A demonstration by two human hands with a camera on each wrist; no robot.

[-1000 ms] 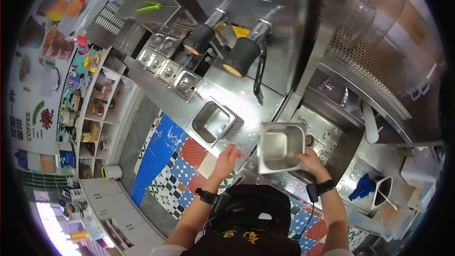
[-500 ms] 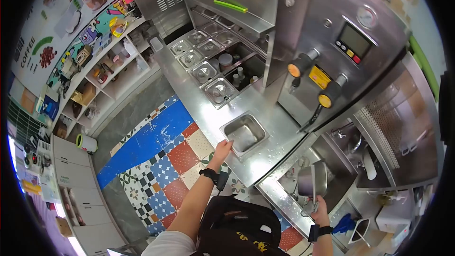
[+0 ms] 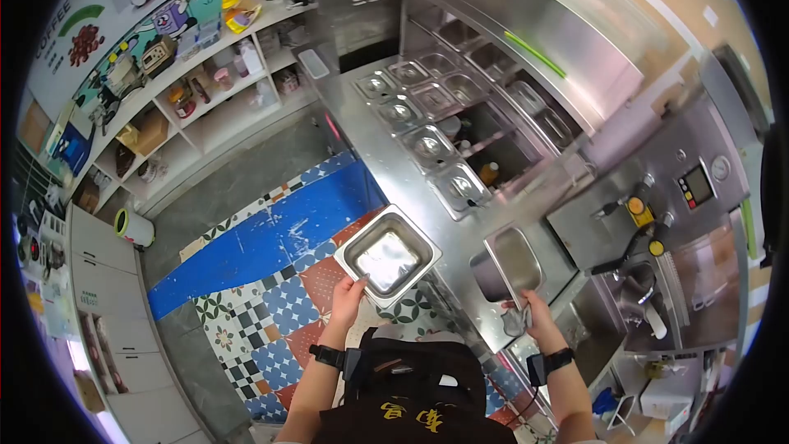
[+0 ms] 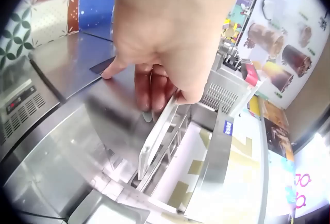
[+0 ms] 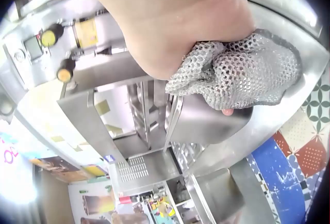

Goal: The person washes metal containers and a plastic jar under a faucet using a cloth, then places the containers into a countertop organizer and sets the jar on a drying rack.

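Left pan (image 3: 386,256): middle of the head frame, its right rim near the front edge of the counter (image 3: 385,166); half a second ago I had it sitting on that steel; now it is lifted and held out over the floor (image 3: 289,300), mouth upward.
Right pan (image 3: 521,252): right of centre in the head frame, tilted, one side wall showing; it has come across from above the sink (image 3: 579,329) at lower right; whether its lower edge touches the counter, I cannot tell.
Hands: apart, each clamped on its own pan; the left hand (image 3: 347,302) pinches the near rim; the right hand (image 3: 540,318) grips the near end.
Mesh cloth (image 5: 247,74): bunched in the right hand, upper right of the right wrist view; it hides most of those fingers from me.
Counter spot: the right pan is now about where the left pan sat; I judge the step in hand to be trading one pan for the other, with the left one already off.
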